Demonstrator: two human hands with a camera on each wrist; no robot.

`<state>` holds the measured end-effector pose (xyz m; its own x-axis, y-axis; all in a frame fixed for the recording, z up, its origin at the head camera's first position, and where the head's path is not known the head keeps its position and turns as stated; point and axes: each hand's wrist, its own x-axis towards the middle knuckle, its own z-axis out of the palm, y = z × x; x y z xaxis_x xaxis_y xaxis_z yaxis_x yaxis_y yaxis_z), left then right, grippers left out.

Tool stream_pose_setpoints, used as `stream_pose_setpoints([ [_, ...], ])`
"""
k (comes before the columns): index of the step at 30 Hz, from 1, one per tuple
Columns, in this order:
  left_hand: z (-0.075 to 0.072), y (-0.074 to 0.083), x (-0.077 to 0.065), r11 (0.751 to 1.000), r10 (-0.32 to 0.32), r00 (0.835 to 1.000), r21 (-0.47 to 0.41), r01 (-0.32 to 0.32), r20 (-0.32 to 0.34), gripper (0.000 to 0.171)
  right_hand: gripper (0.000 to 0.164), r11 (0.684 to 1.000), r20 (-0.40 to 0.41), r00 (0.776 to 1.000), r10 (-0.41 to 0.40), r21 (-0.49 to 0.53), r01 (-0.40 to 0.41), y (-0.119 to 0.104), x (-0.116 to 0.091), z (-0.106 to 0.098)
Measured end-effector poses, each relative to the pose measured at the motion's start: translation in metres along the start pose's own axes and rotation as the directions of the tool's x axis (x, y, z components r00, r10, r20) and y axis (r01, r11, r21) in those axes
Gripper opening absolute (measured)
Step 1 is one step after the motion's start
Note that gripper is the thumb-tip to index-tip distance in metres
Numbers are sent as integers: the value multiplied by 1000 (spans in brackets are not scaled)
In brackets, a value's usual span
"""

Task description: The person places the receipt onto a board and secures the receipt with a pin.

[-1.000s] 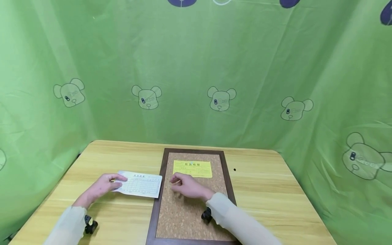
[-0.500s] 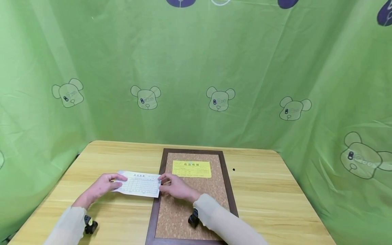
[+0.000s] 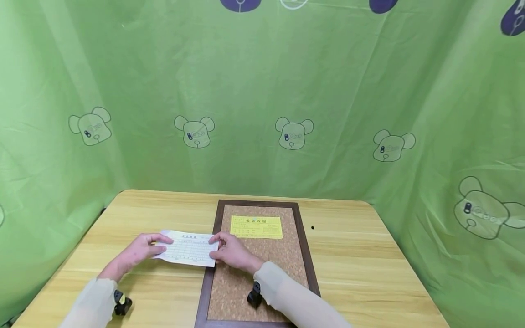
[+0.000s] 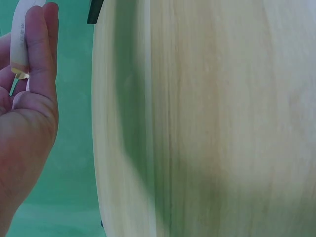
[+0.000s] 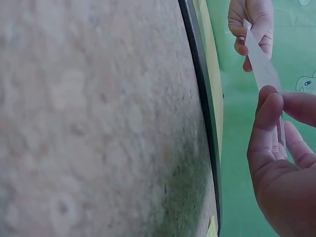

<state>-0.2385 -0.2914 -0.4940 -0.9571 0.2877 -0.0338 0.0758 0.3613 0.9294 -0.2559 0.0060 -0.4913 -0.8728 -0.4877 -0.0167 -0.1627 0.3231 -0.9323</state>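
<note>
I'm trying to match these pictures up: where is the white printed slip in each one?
Head: white slip, below centre, to the left.
Left wrist: white slip, top left corner.
Right wrist: white slip, upper right.
Shared landmark: the left hand, holding one end of the slip in all three.

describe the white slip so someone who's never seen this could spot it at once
On the table lies a dark-framed cork board. At its left edge in the head view, the left hand and right hand hold the white slip between them, one at each end. Its white colour, and being held, set it apart from the yellow slip on the cork board.
</note>
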Motion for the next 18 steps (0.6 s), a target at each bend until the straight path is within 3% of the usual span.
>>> stream_pose_setpoints([
  [10, 8, 8, 1, 998, 42, 999, 55, -44, 24, 30, 30, 1000, 24, 1000, 11, 0, -11, -3, -6, -11],
  [18, 21, 21, 5, 994, 53, 998, 100, -54, 19, 29, 30, 997, 20, 999, -30, -77, 31, 0, -7, -30],
])
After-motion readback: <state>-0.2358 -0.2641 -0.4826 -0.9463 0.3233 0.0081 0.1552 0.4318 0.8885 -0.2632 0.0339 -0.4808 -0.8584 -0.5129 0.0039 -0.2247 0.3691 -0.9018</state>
